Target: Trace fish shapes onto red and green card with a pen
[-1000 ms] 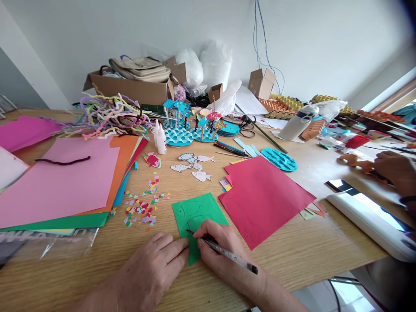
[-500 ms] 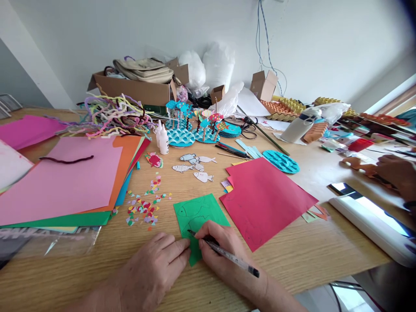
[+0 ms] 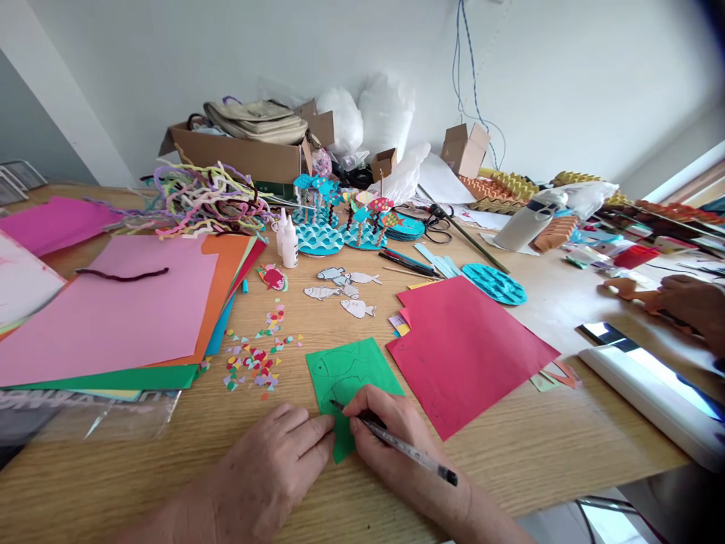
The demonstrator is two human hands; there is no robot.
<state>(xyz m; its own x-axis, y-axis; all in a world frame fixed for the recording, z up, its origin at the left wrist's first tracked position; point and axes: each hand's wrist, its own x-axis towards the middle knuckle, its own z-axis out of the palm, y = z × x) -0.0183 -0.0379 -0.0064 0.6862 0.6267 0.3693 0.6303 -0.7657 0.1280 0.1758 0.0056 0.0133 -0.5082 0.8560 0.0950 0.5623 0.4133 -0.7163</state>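
Note:
A piece of green paper [image 3: 362,364] lies before me with fish outlines drawn on it in dark line. My right hand [image 3: 396,432] grips a clear-barrelled pen [image 3: 412,452], its tip touching the paper near the left edge. My left hand [image 3: 277,462] rests flat on the table, fingertips at the green paper's lower left edge and holding nothing. Beside the green sheet, to the right, is a larger red sheet [image 3: 476,347] with faint drawn lines. Several white paper fish cutouts [image 3: 358,308] lie beyond the green paper.
Coloured sheets [image 3: 141,302] are stacked at left, near scattered confetti [image 3: 257,363]. White glue bottles [image 3: 289,245] stand before tangled pipe cleaners [image 3: 198,196]. Blue fish models [image 3: 320,227] sit farther back. At right are a white device [image 3: 640,400] and another person's hand [image 3: 691,302].
The view has shifted slightly, so everything appears a little farther right. Both hands keep nearly the same pose, with the pen tip still on the green paper.

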